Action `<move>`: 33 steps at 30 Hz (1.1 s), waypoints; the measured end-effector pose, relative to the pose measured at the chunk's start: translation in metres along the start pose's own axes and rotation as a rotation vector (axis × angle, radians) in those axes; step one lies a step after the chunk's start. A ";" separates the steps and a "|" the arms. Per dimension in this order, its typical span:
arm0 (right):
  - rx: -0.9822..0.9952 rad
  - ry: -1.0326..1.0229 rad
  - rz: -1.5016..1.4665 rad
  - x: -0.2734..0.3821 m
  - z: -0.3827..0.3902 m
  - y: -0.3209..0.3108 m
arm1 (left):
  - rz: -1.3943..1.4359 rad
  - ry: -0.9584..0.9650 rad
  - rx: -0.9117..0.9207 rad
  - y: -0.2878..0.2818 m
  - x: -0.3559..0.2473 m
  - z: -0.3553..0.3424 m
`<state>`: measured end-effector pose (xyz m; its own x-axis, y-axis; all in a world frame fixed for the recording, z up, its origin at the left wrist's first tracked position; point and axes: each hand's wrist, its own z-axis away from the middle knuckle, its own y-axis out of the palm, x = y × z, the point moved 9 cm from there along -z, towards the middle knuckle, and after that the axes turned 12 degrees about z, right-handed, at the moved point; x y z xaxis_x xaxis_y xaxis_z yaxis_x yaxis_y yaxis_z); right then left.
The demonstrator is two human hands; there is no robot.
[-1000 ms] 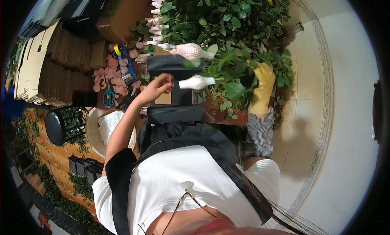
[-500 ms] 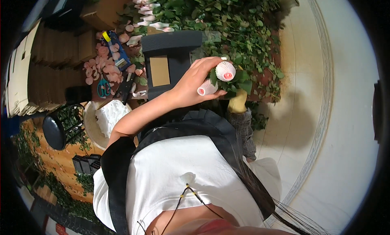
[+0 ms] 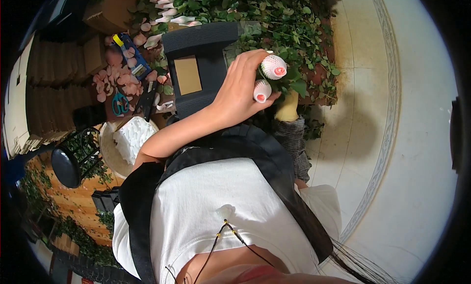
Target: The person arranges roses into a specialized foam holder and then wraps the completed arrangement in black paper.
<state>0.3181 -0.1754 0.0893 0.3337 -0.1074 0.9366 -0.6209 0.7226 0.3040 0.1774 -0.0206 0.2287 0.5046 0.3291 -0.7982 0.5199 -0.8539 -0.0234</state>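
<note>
Two pink roses in white mesh sleeves, an upper rose and a lower rose, point their open heads toward me. My left hand reaches across from the left and is closed around them, its fingers partly behind the sleeves. Green leaves stick out on their right. Just below these leaves is my right hand in a yellow glove, under a checked sleeve. Its fingers are hidden by the foliage, so its grip does not show. Beside my left hand lies a dark ribbed tray with a tan card on it.
Leafy stems cover the far table, with several sleeved roses at the back. Loose pink petals, teal scissors and a blue tool lie left. A tub of white sleeves and a black stool stand lower left.
Both roses have moved a little farther away with my left hand. The lower one has shifted right, beneath the upper one, and turned more toward me. The whole view has shifted slightly.
</note>
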 end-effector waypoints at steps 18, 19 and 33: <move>0.177 -0.380 1.971 -0.117 -0.071 -0.006 | -0.311 -0.908 0.668 -0.097 0.129 0.093; 0.133 -0.496 1.929 -0.111 -0.066 -0.002 | -0.321 -0.943 0.652 -0.104 0.137 0.093; 0.023 -0.624 1.771 -0.144 -0.060 -0.022 | -0.970 -0.207 0.729 -0.078 0.247 0.136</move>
<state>0.3261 -0.1348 -0.0627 -0.8911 0.4515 0.0462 0.0784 0.2533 -0.9642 0.1675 0.0723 -0.0481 -0.0294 0.9392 -0.3420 0.0790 -0.3389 -0.9375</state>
